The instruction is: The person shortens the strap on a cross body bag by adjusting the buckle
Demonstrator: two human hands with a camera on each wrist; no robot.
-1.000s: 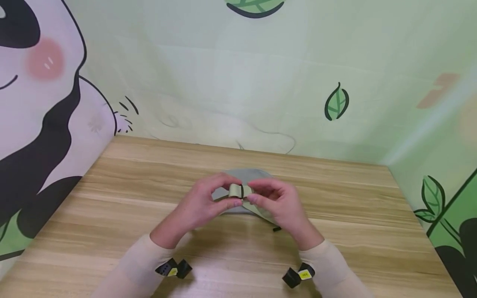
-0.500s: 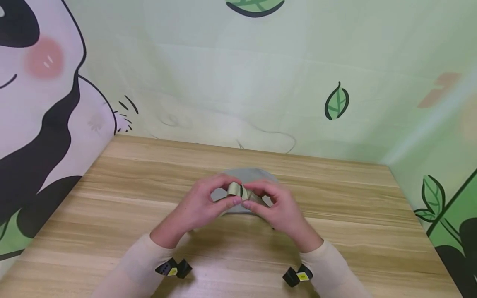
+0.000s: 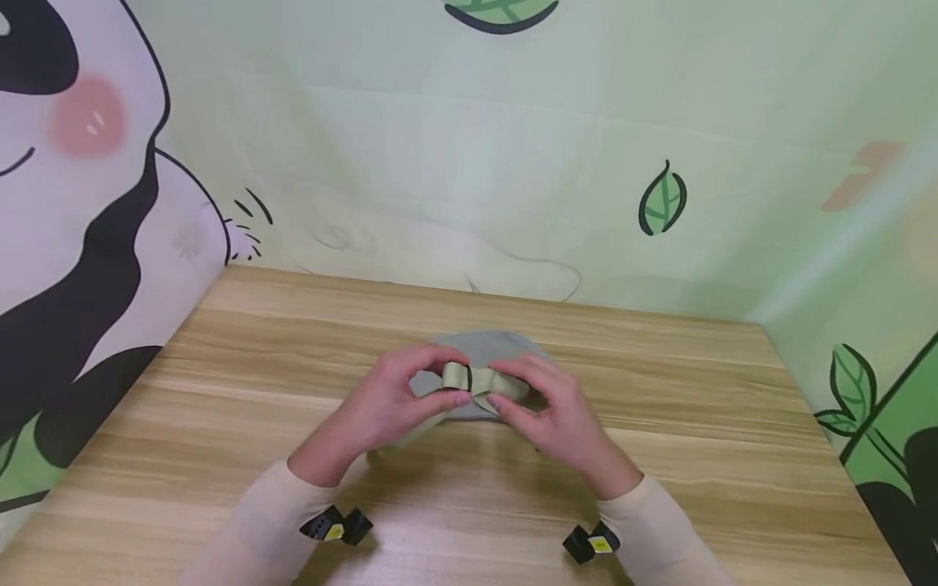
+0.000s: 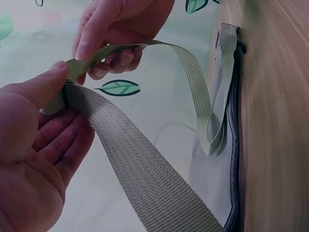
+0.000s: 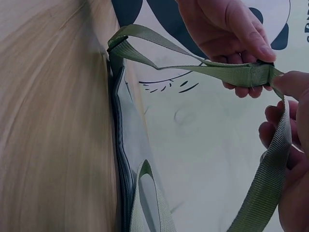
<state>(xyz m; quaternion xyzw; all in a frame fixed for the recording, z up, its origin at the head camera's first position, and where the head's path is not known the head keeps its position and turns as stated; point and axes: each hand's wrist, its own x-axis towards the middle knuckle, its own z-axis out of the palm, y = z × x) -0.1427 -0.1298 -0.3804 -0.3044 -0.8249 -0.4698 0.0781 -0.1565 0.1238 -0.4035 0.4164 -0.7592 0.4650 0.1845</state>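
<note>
A pale green webbing strap (image 3: pixel 507 384) is held up between both hands, with a narrow black slider buckle (image 3: pixel 470 378) across it. My left hand (image 3: pixel 381 400) pinches the strap loop at the buckle's left side between thumb and fingers. On the other side, my right hand (image 3: pixel 563 411) holds the strap just right of the buckle, thumb below and index finger above. Behind the hands lies a grey zippered bag (image 3: pixel 487 346), partly covered by them. From the bag, the webbing (image 4: pixel 145 164) rises to the fingers in the left wrist view; slack webbing (image 5: pixel 140 41) also shows in the right wrist view.
The bag rests on a wood-grain table (image 3: pixel 659 382). A pale green printed wall (image 3: pixel 366 163) stands at the table's back edge, and a panda-printed wall (image 3: pixel 110 212) borders the left side.
My hands have moved slightly apart. More strap now shows flat between the buckle and the right fingers, and the buckle has shifted a little left. The bag stays put.
</note>
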